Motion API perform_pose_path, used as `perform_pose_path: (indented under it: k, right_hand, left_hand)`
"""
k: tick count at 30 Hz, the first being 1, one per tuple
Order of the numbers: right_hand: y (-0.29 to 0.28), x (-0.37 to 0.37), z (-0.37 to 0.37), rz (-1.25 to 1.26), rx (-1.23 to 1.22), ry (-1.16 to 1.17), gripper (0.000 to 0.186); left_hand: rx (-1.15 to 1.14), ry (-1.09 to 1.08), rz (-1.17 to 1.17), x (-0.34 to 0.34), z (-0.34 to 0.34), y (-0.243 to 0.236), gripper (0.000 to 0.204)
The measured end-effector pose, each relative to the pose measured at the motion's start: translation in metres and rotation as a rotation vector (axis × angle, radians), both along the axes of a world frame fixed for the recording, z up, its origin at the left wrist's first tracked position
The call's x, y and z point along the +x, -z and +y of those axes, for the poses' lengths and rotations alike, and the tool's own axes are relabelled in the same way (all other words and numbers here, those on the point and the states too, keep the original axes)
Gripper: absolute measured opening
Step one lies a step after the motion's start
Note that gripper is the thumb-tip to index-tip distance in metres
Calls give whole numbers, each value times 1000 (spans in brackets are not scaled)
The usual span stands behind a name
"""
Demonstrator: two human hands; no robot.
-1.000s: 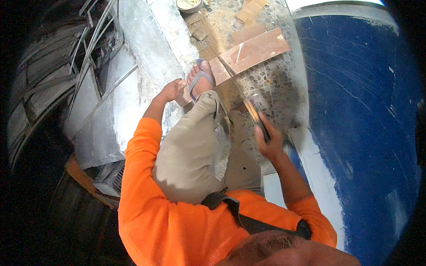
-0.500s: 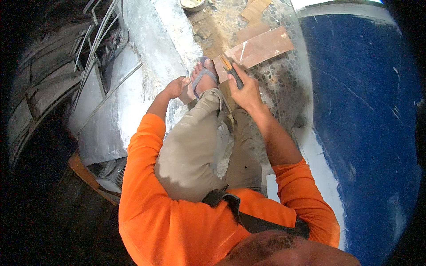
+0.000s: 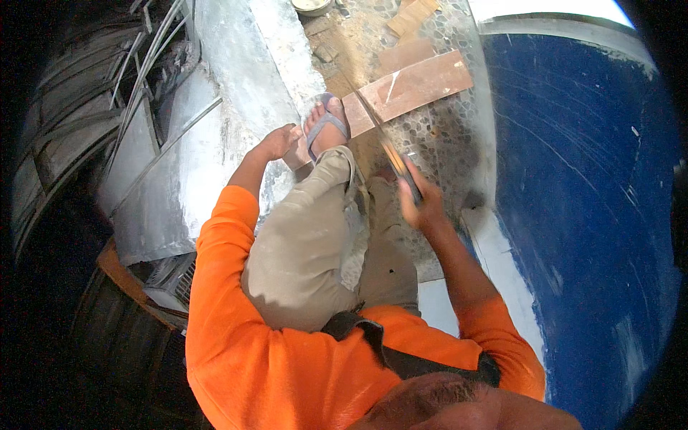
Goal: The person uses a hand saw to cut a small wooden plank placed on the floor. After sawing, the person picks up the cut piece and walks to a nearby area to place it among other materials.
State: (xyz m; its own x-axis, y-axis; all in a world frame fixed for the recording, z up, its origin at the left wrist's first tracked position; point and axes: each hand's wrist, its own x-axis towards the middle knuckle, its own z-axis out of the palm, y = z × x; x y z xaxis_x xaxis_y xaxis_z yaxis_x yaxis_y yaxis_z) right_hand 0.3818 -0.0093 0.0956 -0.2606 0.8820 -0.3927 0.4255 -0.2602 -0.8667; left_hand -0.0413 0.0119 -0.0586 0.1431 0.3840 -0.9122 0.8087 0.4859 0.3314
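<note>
Saw (image 3: 392, 154), held in right grip (image 3: 423, 204), blade (image 3: 368, 109) across brown board (image 3: 423, 84)

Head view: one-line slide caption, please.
Right hand holds a saw across a reddish-brown board; a sandalled foot rests on the board, left hand beside the foot.

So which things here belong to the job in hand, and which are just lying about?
In use:
saw, in the right hand, blade across the board
brown board, under the sandaled foot
left hand, by the board's left end

Apparently just lying about:
round tub, top edge
tan scrap, beyond the board
thin metal rods, at left
</note>
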Motion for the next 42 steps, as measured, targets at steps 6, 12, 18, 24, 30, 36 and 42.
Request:
perform_pose_path:
  k: [6, 12, 18, 24, 30, 36, 42]
  right_hand:
    - [16, -46, 52, -44, -34, 60, 46]
    - [-104, 90, -66, -133, -208, -56, 54]
    - [-50, 56, -34, -40, -99, -31, 53]
    - [26, -52, 64, 10, -11, 92, 45]
    - [-57, 40, -39, -96, 102, -17, 55]
    - [-116, 72, -44, -170, -221, -56, 54]
    - [19, -35, 58, 11, 11, 73, 44]
  left_hand:
    - [152, 26, 31, -3, -10, 16, 65]
    - [179, -3, 48, -5, -17, 6, 60]
    - [45, 39, 21, 4, -2, 0, 68]
    - [112, 18, 2, -12, -12, 20, 71]
    - [142, -9, 24, 11, -3, -12, 60]
    - [96, 83, 42, 2, -8, 5, 62]
    - [145, 47, 7, -8, -7, 19, 67]
